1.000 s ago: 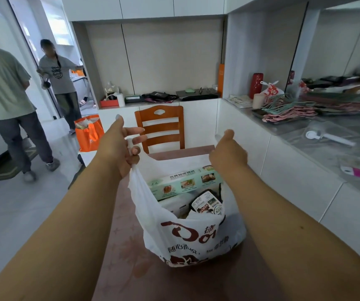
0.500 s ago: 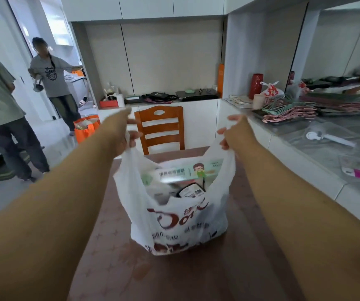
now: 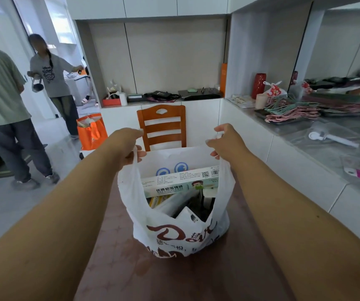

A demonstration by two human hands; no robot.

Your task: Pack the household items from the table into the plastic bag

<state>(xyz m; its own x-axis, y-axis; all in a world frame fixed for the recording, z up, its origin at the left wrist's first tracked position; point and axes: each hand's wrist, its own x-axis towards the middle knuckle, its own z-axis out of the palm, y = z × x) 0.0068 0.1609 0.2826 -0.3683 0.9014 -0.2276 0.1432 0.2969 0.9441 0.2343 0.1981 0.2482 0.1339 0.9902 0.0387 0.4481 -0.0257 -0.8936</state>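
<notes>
A white plastic bag [image 3: 174,233] with brown lettering stands on the dark brown table [image 3: 174,276], its mouth pulled wide. My left hand [image 3: 126,146] grips the bag's left handle and my right hand [image 3: 226,141] grips the right handle, both held up above the bag. Inside lies a long green and white foil box [image 3: 181,183] across the top. Below it are white packets [image 3: 187,213] and a dark item, partly hidden.
An orange wooden chair [image 3: 161,127] stands behind the table. A grey counter [image 3: 326,144] at right holds hangers [image 3: 292,110], a red vase and a white tool. Two people stand at left by an orange bag [image 3: 91,132] on the floor.
Both hands have lifted the handles higher and pulled them apart, so the bag stands taller and open. The foil box now lies level. The people at left have shifted.
</notes>
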